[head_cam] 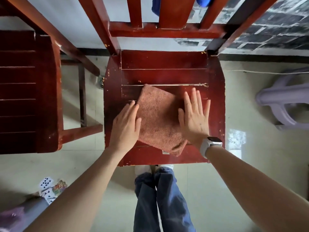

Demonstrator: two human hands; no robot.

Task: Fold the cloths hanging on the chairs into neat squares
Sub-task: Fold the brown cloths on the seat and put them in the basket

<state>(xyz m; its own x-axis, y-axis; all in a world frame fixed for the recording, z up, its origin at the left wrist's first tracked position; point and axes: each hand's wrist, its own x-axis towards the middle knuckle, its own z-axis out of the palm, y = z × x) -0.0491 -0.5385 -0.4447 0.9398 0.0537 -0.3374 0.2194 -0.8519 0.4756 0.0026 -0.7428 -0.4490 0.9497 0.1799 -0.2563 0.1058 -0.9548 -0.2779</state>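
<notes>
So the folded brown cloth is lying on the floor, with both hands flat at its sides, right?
Not the floor: the head view shows the brown cloth lying on the red chair seat. The left hand and right hand are indeed flat at its sides.

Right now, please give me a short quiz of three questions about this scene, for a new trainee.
1. True or false: the brown cloth lies folded on the chair seat.
2. Which wrist wears the watch? A) left B) right
3. Fill in: both the left hand and the right hand lie ____ at the cloth's sides.

Key: 1 true; 2 B; 3 flat, fingers straight.
</notes>
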